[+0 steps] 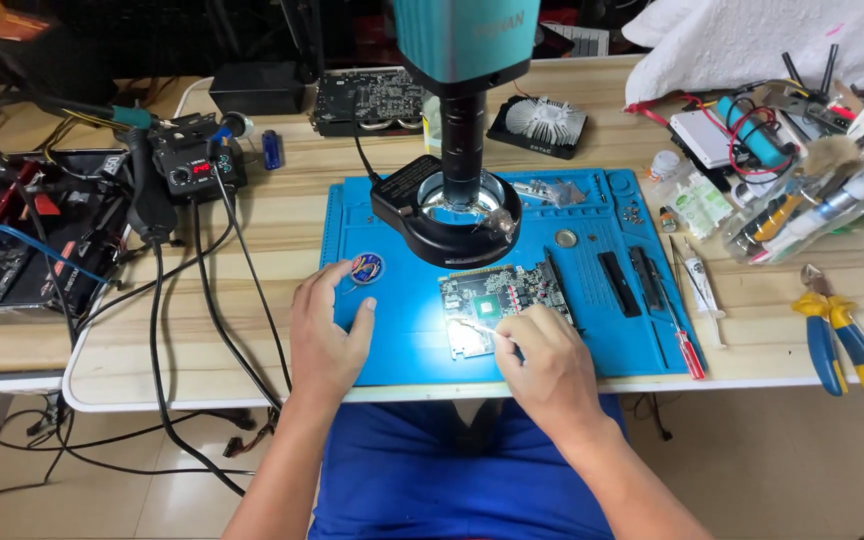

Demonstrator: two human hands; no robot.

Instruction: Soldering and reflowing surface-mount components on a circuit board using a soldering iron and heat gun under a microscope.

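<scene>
Holding a thin tool (485,327), right hand (542,362) touches circuit board (504,298).

— Where does the view sit?

— On the person's head, looking steeply down and forward over the wooden table (252,200).

— How near?

— Close: the blue mat (402,340) fills the middle, the forearms enter from the bottom edge, and the lap shows below the table.

— What's cut off?

— The microscope (462,60) runs out of the top edge.
</scene>
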